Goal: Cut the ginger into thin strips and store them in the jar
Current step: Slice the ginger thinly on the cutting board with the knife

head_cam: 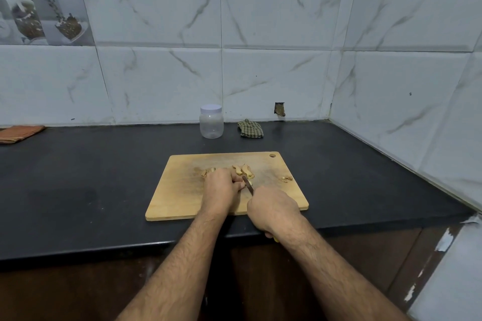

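The right hand [273, 207] is gripping the knife [247, 184] by its handle, fingers wrapped round it, blade angling toward the left hand [220, 187]. The left hand is curling its fingers down onto a ginger piece [249, 184] beside the blade. More ginger pieces [243, 171] are lying on the wooden cutting board [182, 190]. The lidded, clear jar [211, 121] is standing upright behind the board on the black counter [104, 177], near a checked cloth [250, 128].

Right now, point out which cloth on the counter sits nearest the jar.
The green checked cloth, crumpled just right of the jar by the wall. The orange cloth lies folded far off at the counter's left edge.
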Demonstrator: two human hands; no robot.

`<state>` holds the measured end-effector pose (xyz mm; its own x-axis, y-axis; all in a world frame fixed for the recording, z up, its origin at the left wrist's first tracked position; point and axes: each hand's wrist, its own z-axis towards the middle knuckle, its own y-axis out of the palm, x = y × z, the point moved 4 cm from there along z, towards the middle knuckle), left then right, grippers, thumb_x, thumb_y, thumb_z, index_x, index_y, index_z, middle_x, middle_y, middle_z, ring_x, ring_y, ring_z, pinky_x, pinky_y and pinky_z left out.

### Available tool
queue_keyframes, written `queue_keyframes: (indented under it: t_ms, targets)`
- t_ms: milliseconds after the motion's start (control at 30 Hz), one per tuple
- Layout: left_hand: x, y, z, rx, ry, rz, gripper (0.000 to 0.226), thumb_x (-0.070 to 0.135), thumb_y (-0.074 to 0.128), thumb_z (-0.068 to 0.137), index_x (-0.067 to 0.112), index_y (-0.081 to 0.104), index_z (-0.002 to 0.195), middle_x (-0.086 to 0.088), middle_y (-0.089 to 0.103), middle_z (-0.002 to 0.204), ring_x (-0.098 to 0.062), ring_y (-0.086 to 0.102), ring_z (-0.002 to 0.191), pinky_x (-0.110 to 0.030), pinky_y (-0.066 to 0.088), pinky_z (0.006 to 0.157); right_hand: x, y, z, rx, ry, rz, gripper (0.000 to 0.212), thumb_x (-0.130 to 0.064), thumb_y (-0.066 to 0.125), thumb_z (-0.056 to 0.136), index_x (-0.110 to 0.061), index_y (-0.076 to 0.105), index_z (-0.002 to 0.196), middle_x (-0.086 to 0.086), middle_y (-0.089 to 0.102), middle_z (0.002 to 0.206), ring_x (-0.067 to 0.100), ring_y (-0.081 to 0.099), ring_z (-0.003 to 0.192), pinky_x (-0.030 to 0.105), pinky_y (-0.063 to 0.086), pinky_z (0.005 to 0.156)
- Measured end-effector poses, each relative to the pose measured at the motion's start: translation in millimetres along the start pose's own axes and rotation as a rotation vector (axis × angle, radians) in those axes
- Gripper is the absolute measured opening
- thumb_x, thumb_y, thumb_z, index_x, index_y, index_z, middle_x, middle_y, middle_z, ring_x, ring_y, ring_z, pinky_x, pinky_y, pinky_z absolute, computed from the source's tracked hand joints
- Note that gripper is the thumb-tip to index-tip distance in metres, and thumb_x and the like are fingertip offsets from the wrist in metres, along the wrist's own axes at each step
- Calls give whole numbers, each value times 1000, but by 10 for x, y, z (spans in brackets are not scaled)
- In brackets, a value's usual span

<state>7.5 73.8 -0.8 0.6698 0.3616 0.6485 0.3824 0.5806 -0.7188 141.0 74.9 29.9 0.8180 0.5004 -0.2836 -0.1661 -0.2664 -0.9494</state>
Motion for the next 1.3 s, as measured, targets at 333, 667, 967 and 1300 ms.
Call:
queue_keyframes:
  t_ms: [333, 667, 967, 1300]
  targets:
    - [5, 22, 5, 5, 29, 39, 14, 23, 71, 88, 21, 78, 100, 5, 75, 98, -3, 53, 79, -16, 37, 72, -27, -21, -30, -1, -16, -52, 24, -7, 47, 94, -15, 44, 72, 4, 55, 78, 24, 61, 81, 37, 57, 81]
    - [-4, 21, 0, 6, 29, 23, 12, 20, 72, 87, 20, 79, 97, 5, 75, 97, -8, 63, 88, -20, 45, 81, -73, -30, 24, -13, -29, -61, 16, -9, 51, 96, -11, 62, 108, 2, 50, 74, 21, 60, 83, 36, 57, 83]
    - [-12, 3, 9, -7, 33, -5, 11, 16, 72, 86, 17, 79, 94, 5, 75, 96, -7, 63, 91, -16, 41, 78, -108, -37, 78, -93, 28, -69, 23, -5, 50, 94, -4, 59, 115, 5, 62, 67, 16, 56, 48, 31, 57, 68]
    - [-9, 6, -7, 13, -4, -23, 9, 19, 72, 87, 18, 77, 95, 6, 73, 101, -5, 58, 93, -20, 42, 81, 41, -48, -109, -92, 38, -105, 9, -13, 53, 95, -6, 55, 102, 4, 53, 74, 19, 60, 72, 35, 57, 84]
